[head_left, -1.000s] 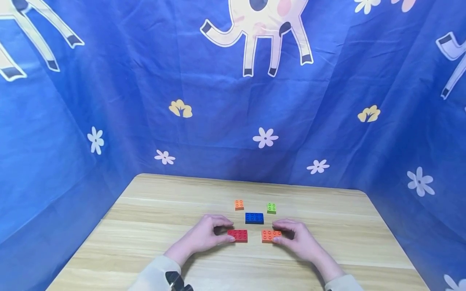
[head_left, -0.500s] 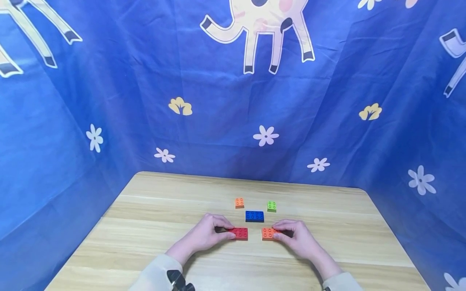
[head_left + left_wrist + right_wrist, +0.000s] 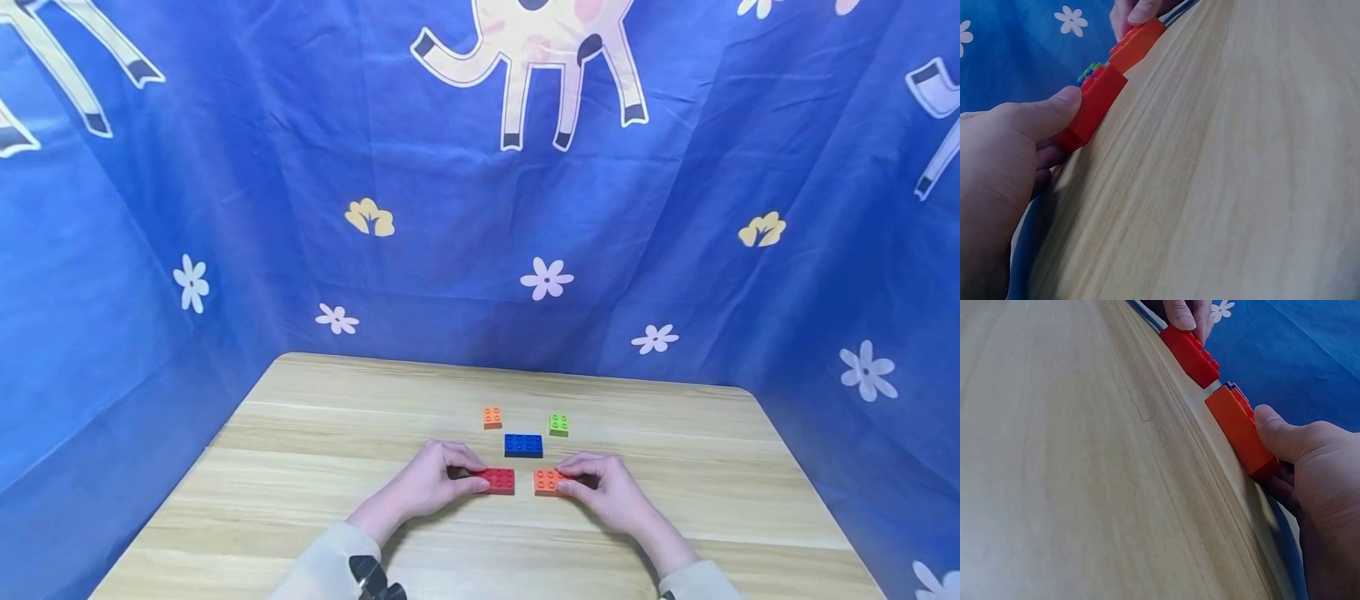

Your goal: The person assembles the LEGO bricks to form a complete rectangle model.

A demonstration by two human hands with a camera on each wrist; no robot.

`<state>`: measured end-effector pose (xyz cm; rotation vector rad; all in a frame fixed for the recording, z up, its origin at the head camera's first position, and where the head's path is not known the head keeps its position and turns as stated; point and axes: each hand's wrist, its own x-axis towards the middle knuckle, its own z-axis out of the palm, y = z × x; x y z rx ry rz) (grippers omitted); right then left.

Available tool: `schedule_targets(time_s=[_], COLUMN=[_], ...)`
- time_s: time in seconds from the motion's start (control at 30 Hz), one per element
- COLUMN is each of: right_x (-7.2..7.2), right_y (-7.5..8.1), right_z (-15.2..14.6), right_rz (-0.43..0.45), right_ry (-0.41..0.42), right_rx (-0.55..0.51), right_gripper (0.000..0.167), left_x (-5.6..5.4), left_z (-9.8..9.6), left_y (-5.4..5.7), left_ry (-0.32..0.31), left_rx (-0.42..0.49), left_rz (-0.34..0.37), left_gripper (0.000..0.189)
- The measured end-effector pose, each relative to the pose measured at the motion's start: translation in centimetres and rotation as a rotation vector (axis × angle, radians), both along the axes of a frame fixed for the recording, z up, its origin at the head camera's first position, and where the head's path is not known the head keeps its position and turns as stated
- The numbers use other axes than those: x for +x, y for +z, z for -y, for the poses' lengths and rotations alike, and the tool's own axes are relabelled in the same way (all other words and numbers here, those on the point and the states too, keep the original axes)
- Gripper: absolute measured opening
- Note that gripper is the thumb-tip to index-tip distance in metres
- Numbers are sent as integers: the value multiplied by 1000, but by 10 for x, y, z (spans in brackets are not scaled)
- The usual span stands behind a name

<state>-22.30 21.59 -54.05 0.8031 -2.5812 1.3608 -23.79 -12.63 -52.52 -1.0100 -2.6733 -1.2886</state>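
Blue cloth (image 3: 112,350) printed with white flowers runs down past the left edge of the table (image 3: 322,433) and on behind its far edge. My left sleeve (image 3: 326,562) is pale, with a black fitting (image 3: 371,577) at the cuff. My left hand (image 3: 427,487) reaches in from the near left, thumb on the near side and fingers on the far side, grasping the left end of the red brick (image 3: 501,481). Beyond it, nearer the table's far edge, lies the small orange brick (image 3: 492,418), four studs up. Next comes the blue brick (image 3: 523,446), lying lengthwise between the far edge and the two bricks I hold, touching neither. Then, across a narrow gap from the red one and roughly end to end with it, is the large orange brick (image 3: 545,482), its studs facing up too. I cannot tell whether either held brick touches the tabletop. The small green brick (image 3: 558,425) sits behind, toward the far right corner from the blue one. My right hand (image 3: 611,496) grasps the large orange brick by its right end, thumb near, fingers beyond. My right sleeve (image 3: 703,581) comes last.
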Motion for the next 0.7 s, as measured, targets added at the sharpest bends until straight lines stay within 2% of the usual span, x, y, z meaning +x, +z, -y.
schedule_targets(time_s=[0.23, 0.53, 0.7], right_x=[0, -2, -3], right_y=[-1, -2, -1], right_z=[2, 10, 14], right_rz=[5, -8, 16], right_ry=[-1, -4, -7], right_rx=[-1, 32, 24], right_gripper=[20, 21, 21], left_x=[-1, 1, 0], left_z=[-4, -11, -14], left_y=[-1, 2, 2], left_ry=[14, -9, -7], left_rx=[-17, -15, -6], left_rz=[-2, -1, 4], left_gripper=[27, 28, 26])
